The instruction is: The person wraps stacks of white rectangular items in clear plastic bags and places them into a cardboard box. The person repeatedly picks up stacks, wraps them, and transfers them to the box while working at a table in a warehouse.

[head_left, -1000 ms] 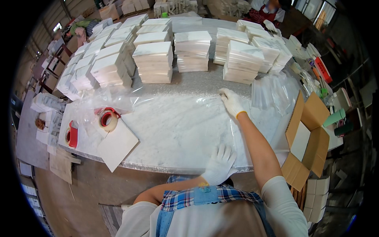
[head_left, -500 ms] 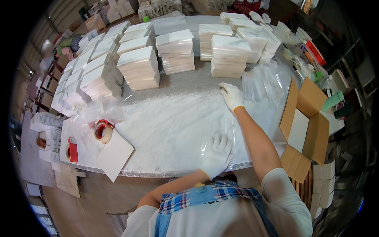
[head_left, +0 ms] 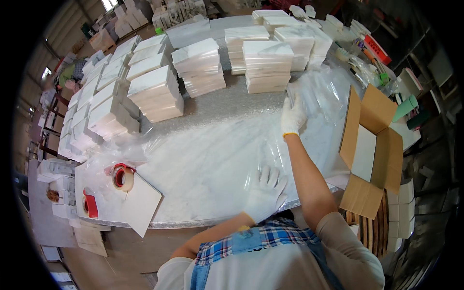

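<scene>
My left hand point(head_left: 266, 194), in a white knit glove, lies flat with fingers spread near the table's front edge. Beneath it is a thin clear plastic sheet, hard to make out against the pale marble-patterned tabletop point(head_left: 208, 164). Farther off, my right hand point(head_left: 294, 116), also gloved, is at the left edge of a pile of clear plastic sheets point(head_left: 326, 94). Its thumb and fingers close around that edge, though the fingertips are partly hidden. Just beyond it stands a stack of white marble-look tiles point(head_left: 268, 65).
Several more tile stacks point(head_left: 154, 92) fill the table's far and left sides. An open cardboard box point(head_left: 349, 128) stands at the right. At the left lie tape rolls point(head_left: 123, 178) and a white tile point(head_left: 144, 203) overhanging the front edge. Tools and a red tray point(head_left: 377, 50) sit far right.
My right hand has shifted slightly farther away and right, from bare tabletop onto the plastic pile's edge. My left hand stays flat in place. The view has turned a little.
</scene>
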A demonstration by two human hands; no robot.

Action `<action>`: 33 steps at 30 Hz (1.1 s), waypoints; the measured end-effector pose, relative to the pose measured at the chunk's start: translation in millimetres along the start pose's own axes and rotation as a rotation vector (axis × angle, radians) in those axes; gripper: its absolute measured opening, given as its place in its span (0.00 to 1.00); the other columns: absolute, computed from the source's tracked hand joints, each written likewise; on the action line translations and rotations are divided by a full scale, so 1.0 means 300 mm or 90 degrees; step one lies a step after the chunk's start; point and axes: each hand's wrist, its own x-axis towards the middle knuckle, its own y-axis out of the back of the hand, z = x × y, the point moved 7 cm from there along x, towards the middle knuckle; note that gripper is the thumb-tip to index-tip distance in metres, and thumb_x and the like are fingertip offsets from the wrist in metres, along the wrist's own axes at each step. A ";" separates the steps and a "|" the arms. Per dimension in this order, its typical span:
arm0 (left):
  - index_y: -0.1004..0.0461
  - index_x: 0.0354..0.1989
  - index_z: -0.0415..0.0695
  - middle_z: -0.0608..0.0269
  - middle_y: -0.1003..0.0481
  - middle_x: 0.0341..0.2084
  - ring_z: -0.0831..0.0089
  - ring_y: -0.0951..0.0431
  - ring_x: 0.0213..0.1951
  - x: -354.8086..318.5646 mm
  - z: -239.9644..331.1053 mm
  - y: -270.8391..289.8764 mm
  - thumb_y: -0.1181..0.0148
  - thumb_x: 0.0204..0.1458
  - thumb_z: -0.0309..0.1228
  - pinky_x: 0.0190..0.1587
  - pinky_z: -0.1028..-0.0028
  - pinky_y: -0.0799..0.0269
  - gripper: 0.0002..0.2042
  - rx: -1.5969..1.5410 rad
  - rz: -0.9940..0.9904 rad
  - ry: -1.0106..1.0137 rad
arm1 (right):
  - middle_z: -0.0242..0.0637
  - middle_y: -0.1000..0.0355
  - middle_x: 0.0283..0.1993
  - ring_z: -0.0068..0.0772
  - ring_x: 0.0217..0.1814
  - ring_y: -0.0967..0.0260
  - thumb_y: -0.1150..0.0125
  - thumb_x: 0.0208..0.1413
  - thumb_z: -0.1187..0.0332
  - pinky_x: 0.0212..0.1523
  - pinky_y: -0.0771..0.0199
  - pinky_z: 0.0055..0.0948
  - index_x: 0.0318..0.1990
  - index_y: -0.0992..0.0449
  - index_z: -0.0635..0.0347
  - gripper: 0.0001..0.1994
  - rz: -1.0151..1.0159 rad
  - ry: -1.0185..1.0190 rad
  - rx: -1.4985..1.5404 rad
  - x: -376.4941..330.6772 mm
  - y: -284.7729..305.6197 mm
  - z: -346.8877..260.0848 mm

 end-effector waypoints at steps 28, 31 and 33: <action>0.27 0.60 0.42 0.42 0.30 0.60 0.39 0.35 0.64 -0.050 -0.049 0.016 0.38 0.57 0.45 0.69 0.37 0.46 0.26 -0.071 0.055 0.041 | 0.47 0.39 0.77 0.56 0.79 0.44 0.26 0.46 0.49 0.75 0.39 0.50 0.77 0.40 0.47 0.49 -0.430 0.691 -0.367 0.176 -0.347 -1.130; 0.25 0.57 0.43 0.43 0.29 0.57 0.40 0.33 0.63 -0.034 -0.060 0.006 0.38 0.56 0.46 0.67 0.38 0.42 0.25 -0.055 0.017 0.025 | 0.48 0.39 0.77 0.56 0.80 0.47 0.26 0.45 0.47 0.76 0.39 0.49 0.77 0.41 0.48 0.50 -0.434 0.728 -0.343 0.175 -0.483 -1.152; 0.25 0.57 0.43 0.43 0.29 0.57 0.40 0.34 0.64 -0.030 -0.069 -0.004 0.39 0.56 0.46 0.67 0.38 0.43 0.25 -0.053 -0.009 0.018 | 0.50 0.38 0.76 0.55 0.79 0.44 0.25 0.44 0.45 0.75 0.38 0.48 0.77 0.41 0.50 0.51 -0.471 0.754 -0.349 0.171 -0.549 -1.171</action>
